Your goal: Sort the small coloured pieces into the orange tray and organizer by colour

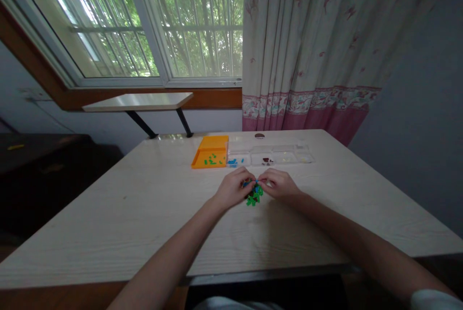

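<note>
Both hands meet over the middle of the table. A small cluster of joined plastic building pieces (254,196), mostly green with some blue and dark brown, is gripped at its upper left by my left hand (234,187), whose fingers are closed on it. My right hand (280,183) is closed in a pinch at the top of the cluster, on a tiny blue piece (257,181) that touches it. The fingers partly hide the cluster's left side.
Beyond the hands, an orange box (213,142) holds loose green pieces. Beside it, clear trays (265,148) contain blue, dark brown and pale yellow pieces. A small raised shelf (141,101) stands at the back left. A round dark cap (259,135) sits near the back edge.
</note>
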Demonstrator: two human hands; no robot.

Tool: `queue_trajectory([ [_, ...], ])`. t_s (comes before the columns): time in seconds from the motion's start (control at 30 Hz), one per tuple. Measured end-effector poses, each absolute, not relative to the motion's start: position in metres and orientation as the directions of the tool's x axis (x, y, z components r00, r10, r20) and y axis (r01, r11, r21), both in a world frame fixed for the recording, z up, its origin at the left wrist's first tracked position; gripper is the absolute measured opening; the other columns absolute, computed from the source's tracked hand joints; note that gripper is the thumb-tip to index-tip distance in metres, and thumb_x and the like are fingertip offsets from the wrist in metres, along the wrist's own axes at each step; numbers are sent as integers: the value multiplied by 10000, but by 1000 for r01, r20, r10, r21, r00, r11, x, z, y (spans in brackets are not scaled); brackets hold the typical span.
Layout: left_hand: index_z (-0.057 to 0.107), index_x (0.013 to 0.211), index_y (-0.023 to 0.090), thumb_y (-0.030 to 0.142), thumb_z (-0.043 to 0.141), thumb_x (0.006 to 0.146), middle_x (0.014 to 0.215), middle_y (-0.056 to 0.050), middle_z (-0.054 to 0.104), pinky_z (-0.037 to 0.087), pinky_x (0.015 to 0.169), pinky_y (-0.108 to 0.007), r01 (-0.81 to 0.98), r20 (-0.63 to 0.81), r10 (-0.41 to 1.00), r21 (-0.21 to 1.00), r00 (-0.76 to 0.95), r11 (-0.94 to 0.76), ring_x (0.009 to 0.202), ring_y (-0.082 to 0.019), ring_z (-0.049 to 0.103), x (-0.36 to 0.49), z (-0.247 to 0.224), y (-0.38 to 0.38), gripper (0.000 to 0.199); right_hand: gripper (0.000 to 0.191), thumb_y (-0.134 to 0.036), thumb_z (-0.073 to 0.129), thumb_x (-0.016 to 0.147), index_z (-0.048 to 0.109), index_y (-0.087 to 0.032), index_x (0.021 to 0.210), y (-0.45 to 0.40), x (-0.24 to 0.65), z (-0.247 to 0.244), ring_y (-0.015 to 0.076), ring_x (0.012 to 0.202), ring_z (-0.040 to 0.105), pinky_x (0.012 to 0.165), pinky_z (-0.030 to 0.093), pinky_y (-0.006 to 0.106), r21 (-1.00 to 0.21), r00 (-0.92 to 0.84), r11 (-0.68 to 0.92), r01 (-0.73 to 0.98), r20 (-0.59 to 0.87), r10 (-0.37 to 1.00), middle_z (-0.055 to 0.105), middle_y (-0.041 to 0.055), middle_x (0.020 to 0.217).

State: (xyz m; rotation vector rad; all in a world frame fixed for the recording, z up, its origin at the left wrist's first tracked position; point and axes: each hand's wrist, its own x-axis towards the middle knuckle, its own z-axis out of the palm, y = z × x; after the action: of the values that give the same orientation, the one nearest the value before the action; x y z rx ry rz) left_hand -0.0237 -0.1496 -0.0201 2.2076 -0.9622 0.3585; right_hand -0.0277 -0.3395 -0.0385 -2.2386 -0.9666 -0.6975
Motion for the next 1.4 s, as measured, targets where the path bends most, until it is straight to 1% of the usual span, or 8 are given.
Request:
queue_trajectory([
  [0.2,610,812,174,229,497,782,729,-16,529,383,586,-206,-728,529,-499,493,686,-477,656,-100,479,-23,-11,-145,129,142,-281,488,820,590,-182,820,-341,-29,-35,123,670,556,626,420,223,-315,619,-579,752,639,456,598,32,722],
  [0.4,597,802,165,245,509,784,727,-5,528,359,490,-176,-717,726,-223,490,651,-495,516,-55,411,-19,5,-132,120,145,-254,468,825,593,-182,808,-345,-26,-34,113,638,540,605,409,215,-310,656,-626,716,606,450,600,31,733],
  [0.53,596,785,164,228,527,774,707,-1,526,357,481,-172,-730,793,-140,456,593,-509,503,-51,403,-22,10,-131,95,123,-241,482,812,591,-185,804,-348,-22,-36,114,671,550,615,409,212,-319,692,-652,688,557,459,601,24,755],
  [0.7,597,783,168,237,527,776,695,0,528,365,496,-180,-735,814,-131,426,566,-528,506,-54,410,-24,10,-132,98,118,-243,493,803,595,-185,801,-349,-21,-37,111,654,550,608,407,210,-311,710,-667,677,515,481,606,20,755],
  [0.9,599,793,167,237,530,776,696,-1,534,369,500,-177,-736,833,-111,406,541,-541,497,-50,410,-23,10,-132,99,110,-226,492,803,593,-182,805,-349,-22,-35,116,682,559,622,414,213,-317,704,-655,686,515,488,606,22,761],
  [1.1,591,791,166,206,533,772,677,5,513,363,500,-175,-752,834,-135,397,535,-526,507,-55,407,-22,8,-132,73,107,-223,492,802,592,-183,808,-349,-21,-37,119,688,562,633,416,218,-310,705,-659,685,511,492,608,25,766],
  [1.27,590,786,164,216,533,771,663,9,507,358,508,-182,-736,816,-128,425,564,-527,509,-60,405,-20,7,-131,78,100,-210,497,791,591,-183,813,-351,-21,-35,123,722,565,647,410,215,-306,714,-663,683,469,519,607,21,787],
  [1.4,586,771,162,260,517,778,635,11,506,357,519,-188,-664,750,-98,508,655,-549,528,-74,422,-11,-4,-128,121,82,-220,525,769,598,-188,788,-358,-24,-28,110,640,544,586,387,200,-289,705,-646,706,374,603,597,6,716],
])
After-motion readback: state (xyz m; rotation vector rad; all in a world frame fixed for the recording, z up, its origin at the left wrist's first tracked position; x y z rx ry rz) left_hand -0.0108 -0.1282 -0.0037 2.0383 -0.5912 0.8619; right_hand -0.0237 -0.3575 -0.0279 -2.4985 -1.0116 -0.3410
